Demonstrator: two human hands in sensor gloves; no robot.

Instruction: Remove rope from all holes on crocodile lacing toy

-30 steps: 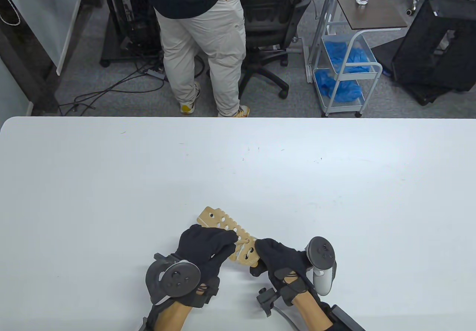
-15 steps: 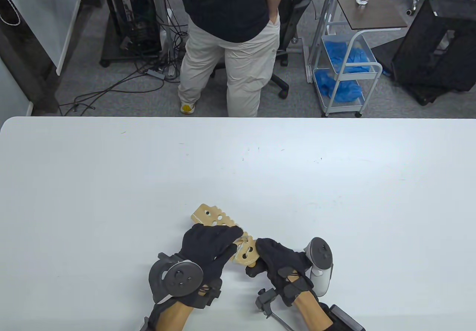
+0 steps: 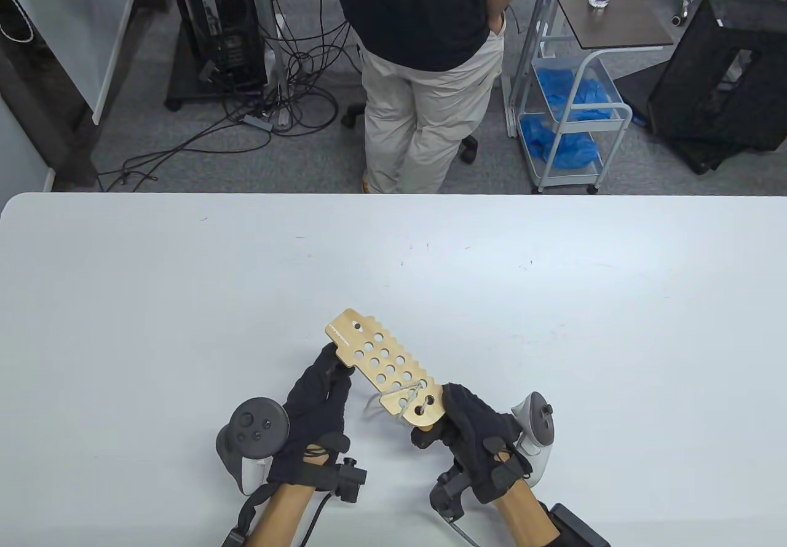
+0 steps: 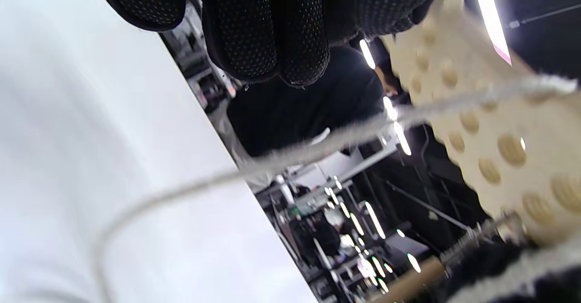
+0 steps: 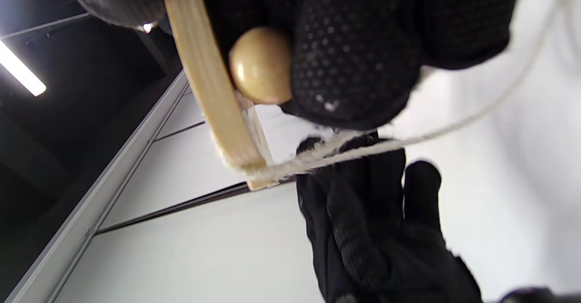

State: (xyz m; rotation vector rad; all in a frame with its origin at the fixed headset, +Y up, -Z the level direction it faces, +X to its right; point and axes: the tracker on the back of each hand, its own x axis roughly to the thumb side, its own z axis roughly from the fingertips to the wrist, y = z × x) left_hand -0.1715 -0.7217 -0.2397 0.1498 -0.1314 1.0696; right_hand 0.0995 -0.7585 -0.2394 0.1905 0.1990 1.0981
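Observation:
The wooden crocodile lacing board [image 3: 375, 356] is held above the table, head end far left, tail end near right. My right hand [image 3: 467, 430] grips the tail end; in the right wrist view its fingers [image 5: 363, 44] press a wooden bead [image 5: 259, 64] against the board's edge [image 5: 204, 80]. The pale rope [image 3: 411, 396] runs through the holes nearest the tail, and a slack loop [image 3: 374, 401] hangs off the near edge. My left hand [image 3: 320, 396] holds the board's near edge by the head. The left wrist view shows its fingers [image 4: 263, 30], the rope [image 4: 317, 148] and the board's underside [image 4: 490, 135].
The white table [image 3: 184, 301] stretches wide on all sides. A person [image 3: 424, 49] stands just beyond its far edge. A cart with blue bags [image 3: 565, 117] and a black office chair base [image 3: 470, 147] are on the floor behind.
My left hand left the rope by the tail holes and moved to the board's head end. The board lifted and tipped its flat face up. The standing person walked right.

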